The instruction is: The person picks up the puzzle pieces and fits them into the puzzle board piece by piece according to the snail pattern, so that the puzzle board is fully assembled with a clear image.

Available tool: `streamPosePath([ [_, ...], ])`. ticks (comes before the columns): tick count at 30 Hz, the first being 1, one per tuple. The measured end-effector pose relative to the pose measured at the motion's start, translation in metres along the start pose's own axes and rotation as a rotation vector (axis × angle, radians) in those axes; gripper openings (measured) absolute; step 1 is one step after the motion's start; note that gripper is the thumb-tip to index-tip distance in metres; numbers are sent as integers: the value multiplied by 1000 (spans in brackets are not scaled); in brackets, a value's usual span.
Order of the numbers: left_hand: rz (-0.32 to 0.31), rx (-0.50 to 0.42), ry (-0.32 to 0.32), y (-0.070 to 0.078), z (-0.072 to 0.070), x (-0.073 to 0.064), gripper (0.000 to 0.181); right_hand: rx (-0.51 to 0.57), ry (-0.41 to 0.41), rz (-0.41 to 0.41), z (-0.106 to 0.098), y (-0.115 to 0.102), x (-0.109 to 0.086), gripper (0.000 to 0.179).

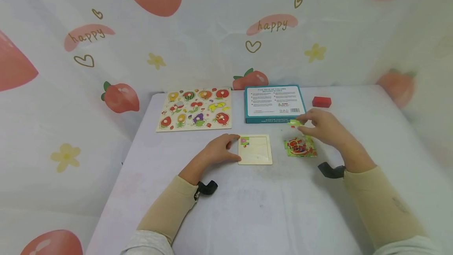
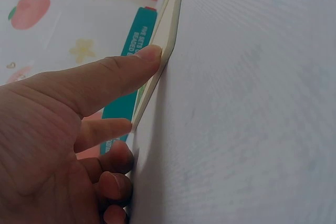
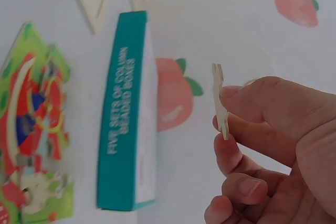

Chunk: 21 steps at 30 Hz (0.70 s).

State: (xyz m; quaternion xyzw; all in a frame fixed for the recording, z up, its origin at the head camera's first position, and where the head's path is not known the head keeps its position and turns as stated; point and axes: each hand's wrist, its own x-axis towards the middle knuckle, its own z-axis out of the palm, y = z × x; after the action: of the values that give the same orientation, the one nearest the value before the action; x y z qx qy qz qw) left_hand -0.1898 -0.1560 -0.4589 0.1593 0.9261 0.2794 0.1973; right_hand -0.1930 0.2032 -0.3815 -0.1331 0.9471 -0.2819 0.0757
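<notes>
My left hand (image 1: 218, 149) holds a square wooden puzzle board (image 1: 255, 160) by its left side, thumb at the near corner and index finger at the far corner. In the board's far-left corner lies a green puzzle piece with a pink shape (image 1: 244, 141). My right hand (image 1: 320, 126) pinches another jigsaw piece (image 3: 219, 103) between thumb and fingers, raised above the table. Its thin pale edge faces the right wrist view; from the head view it looks green with some red. Below that hand is a pile of colourful puzzle pieces (image 1: 300, 147), mostly red and green.
Behind the board lies a teal-edged box (image 1: 276, 105) with a white printed face. A wooden fruit peg puzzle (image 1: 196, 109) is at the back left, and a small red block (image 1: 321, 102) at the back right. A patterned cloth backdrop rises behind the table.
</notes>
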Motion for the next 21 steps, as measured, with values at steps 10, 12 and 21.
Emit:
streamPosePath([
  [10, 5, 4, 0, -2, 0, 1, 81, -10, 54, -116, -9, -29, -7, 41],
  [12, 5, 4, 1, -2, -1, 1, 81, -1, 57, -133, -10, -34, -7, 41],
  [21, 6, 1, -4, 0, -1, 0, 81, 35, 82, -188, -5, -52, -4, 38],
])
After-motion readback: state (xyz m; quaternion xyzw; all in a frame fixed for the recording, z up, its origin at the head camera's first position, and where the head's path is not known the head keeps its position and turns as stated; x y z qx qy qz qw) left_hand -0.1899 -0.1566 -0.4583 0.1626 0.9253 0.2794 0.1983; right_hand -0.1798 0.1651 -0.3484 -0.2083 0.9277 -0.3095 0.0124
